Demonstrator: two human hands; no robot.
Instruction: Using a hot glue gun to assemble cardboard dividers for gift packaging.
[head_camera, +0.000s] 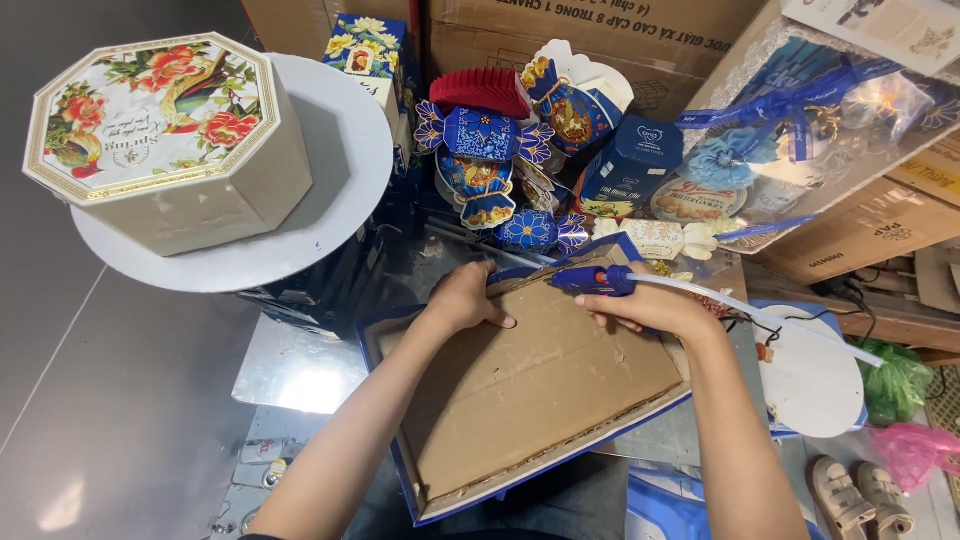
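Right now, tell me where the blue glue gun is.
The blue glue gun is right of centre in the head view, in the right hand, at the cardboard tray's far edge.

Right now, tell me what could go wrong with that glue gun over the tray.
The right hand holds the blue glue gun close to the left hand, so hot glue may burn its fingers. The glue stick juts out toward the white disc and could snag. The cardboard tray sits tilted and might slip.

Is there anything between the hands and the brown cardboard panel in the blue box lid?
Nothing visible. The left hand presses directly on the cardboard panel near its far edge. The right hand holds a blue glue gun at the same edge, beside it.
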